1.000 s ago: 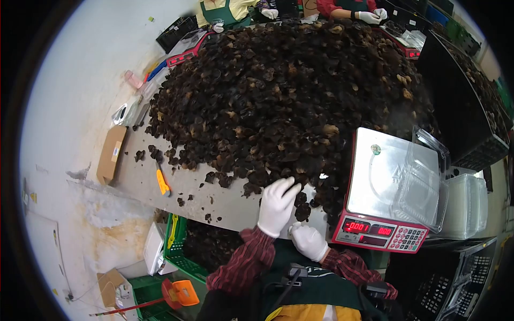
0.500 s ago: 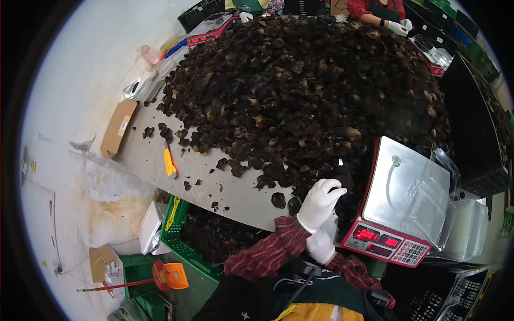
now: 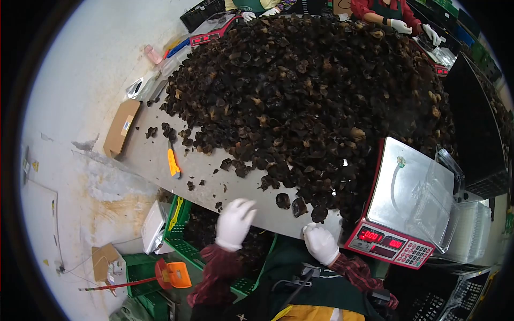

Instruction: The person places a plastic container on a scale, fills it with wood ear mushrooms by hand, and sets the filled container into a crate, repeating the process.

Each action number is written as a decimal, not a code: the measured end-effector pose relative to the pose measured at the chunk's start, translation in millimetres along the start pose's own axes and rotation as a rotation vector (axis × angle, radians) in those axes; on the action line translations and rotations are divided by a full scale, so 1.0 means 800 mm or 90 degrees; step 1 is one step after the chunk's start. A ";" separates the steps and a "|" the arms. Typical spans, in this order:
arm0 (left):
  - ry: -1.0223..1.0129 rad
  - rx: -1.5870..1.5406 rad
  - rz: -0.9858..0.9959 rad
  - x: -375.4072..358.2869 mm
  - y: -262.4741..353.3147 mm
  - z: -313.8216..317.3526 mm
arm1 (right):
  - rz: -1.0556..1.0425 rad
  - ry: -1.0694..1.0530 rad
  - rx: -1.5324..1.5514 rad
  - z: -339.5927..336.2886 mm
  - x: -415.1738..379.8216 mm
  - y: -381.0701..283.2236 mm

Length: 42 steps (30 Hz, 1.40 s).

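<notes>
My left hand [image 3: 235, 224], in a white glove, hovers over the green crate [image 3: 201, 258] below the table's front edge. Its fingers are stretched and slightly apart, and nothing shows in them. My right hand [image 3: 321, 244], also gloved in white, is at the table edge with its fingers curled closed; whatever they may hold is hidden. Just beyond it lie a few loose dark wood ear mushrooms [image 3: 319, 214], in front of a large heap of wood ear mushrooms [image 3: 300, 101]. To its right stands a red and silver scale [image 3: 404, 187] with a lit display.
Clear plastic trays [image 3: 468, 230] are stacked right of the scale. An orange utility knife [image 3: 173, 163] and a cardboard piece [image 3: 121, 128] lie on the left of the table [image 3: 152, 160]. Across the heap, two people in gloves stand near other scales [image 3: 206, 37]. A black crate [image 3: 471, 123] stands at right.
My left hand has moved left, from the heap's near edge beside my right hand to over the green crate, and its fingers have opened. My right hand, earlier partly covered, shows fully.
</notes>
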State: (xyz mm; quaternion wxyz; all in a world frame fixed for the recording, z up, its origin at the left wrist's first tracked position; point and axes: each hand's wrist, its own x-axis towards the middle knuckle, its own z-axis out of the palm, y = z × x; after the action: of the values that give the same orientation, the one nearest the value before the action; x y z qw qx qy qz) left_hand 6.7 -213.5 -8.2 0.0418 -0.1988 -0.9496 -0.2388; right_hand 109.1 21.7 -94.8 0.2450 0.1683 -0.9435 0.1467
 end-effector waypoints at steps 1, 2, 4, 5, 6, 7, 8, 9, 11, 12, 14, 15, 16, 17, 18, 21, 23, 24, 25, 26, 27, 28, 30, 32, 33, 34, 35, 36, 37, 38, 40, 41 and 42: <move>0.028 -0.057 0.023 0.009 0.014 0.022 | 0.000 0.000 -0.001 0.000 -0.001 0.000; 0.060 -0.114 0.066 0.020 0.025 0.045 | 0.001 -0.004 -0.008 0.001 -0.001 0.000; 0.053 -0.162 0.091 0.037 0.034 0.086 | 0.003 -0.006 -0.021 0.000 -0.002 0.000; 0.026 -0.176 0.073 0.044 0.037 0.095 | 0.004 -0.006 -0.021 -0.001 -0.002 0.000; 0.027 -0.178 0.078 0.048 0.033 0.097 | 0.006 -0.005 -0.021 -0.001 -0.001 -0.001; -0.035 -0.242 -0.017 0.053 0.028 0.098 | 0.010 -0.004 -0.025 0.000 -0.001 -0.002; -0.097 -0.304 -0.115 0.056 0.025 0.099 | 0.016 -0.009 -0.028 0.000 -0.002 -0.003; -0.098 -0.305 -0.114 0.055 0.023 0.105 | 0.021 -0.014 -0.030 0.001 -0.003 -0.003; -0.020 -0.206 -0.001 0.054 0.021 0.115 | 0.021 -0.014 -0.017 0.003 -0.004 -0.001; -0.022 -0.206 0.001 0.054 0.022 0.117 | 0.022 -0.014 -0.003 0.003 -0.004 -0.002; 0.057 -0.145 0.059 0.055 0.027 0.117 | 0.020 -0.008 0.011 -0.001 -0.002 -0.001; 0.055 -0.146 0.061 0.055 0.027 0.113 | 0.016 -0.003 0.026 -0.003 0.000 -0.001; 0.013 -0.271 -0.001 0.053 0.025 0.104 | 0.019 -0.003 0.025 -0.004 -0.001 -0.001; -0.029 -0.396 -0.066 0.052 0.022 0.092 | 0.022 -0.011 0.031 -0.005 0.000 -0.001; -0.074 -0.468 -0.142 0.047 0.017 0.077 | 0.024 -0.020 0.038 -0.005 0.000 -0.001; -0.005 -0.349 -0.089 0.027 -0.019 0.015 | 0.022 -0.029 -0.012 -0.008 0.000 -0.003; -0.033 -0.175 -0.086 0.014 -0.064 -0.040 | 0.027 -0.039 -0.018 -0.010 0.001 -0.004; -0.079 -0.043 -0.149 0.002 -0.098 -0.056 | 0.030 -0.049 -0.024 -0.010 0.001 -0.004; -0.130 0.151 -0.165 -0.007 -0.127 -0.069 | 0.033 -0.048 -0.025 -0.010 -0.001 -0.004; -0.143 0.316 -0.217 -0.008 -0.126 -0.078 | 0.023 -0.052 -0.023 -0.010 -0.001 -0.003; -0.111 0.420 -0.171 -0.004 -0.117 -0.082 | 0.014 -0.056 -0.022 -0.010 -0.001 -0.002; -0.031 0.280 -0.112 0.008 -0.117 -0.068 | 0.020 -0.053 -0.026 -0.009 0.000 -0.001; 0.032 0.013 -0.044 0.046 -0.064 -0.042 | 0.036 -0.051 0.019 -0.011 -0.001 -0.003; 0.028 -0.082 0.110 0.084 -0.014 0.010 | 0.034 -0.050 0.060 -0.012 -0.001 -0.002; 0.012 -0.103 0.162 0.106 0.024 0.027 | 0.029 -0.050 0.105 -0.014 -0.002 -0.001; -0.022 -0.117 0.194 0.123 0.044 0.048 | 0.030 -0.053 0.101 -0.016 -0.004 -0.003; -0.005 -0.095 0.209 0.137 0.064 0.069 | 0.032 -0.101 0.159 -0.020 -0.005 -0.005; 0.004 -0.058 0.228 0.150 0.081 0.084 | 0.035 -0.149 0.217 -0.023 -0.008 -0.007; -0.001 -0.005 0.235 0.155 0.087 0.106 | 0.037 -0.151 0.212 -0.023 -0.019 -0.008; -0.044 0.000 0.249 0.152 0.096 0.112 | 0.058 -0.160 0.296 -0.022 -0.037 -0.010; -0.058 -0.002 0.302 0.139 0.104 0.120 | 0.136 -0.212 0.362 -0.044 -0.064 -0.005; -0.036 -0.049 0.329 0.130 0.097 0.124 | 0.178 -0.213 0.373 -0.075 -0.067 0.000; -0.021 -0.081 0.328 0.120 0.093 0.122 | 0.187 -0.266 0.382 -0.109 -0.072 0.010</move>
State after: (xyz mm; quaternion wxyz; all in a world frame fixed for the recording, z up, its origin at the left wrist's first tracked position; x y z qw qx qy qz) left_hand -50.5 -73.3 -45.1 0.0734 -0.4398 -0.8514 -0.2763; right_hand 189.7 74.2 -52.9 -0.0362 0.1216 -0.9024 0.4118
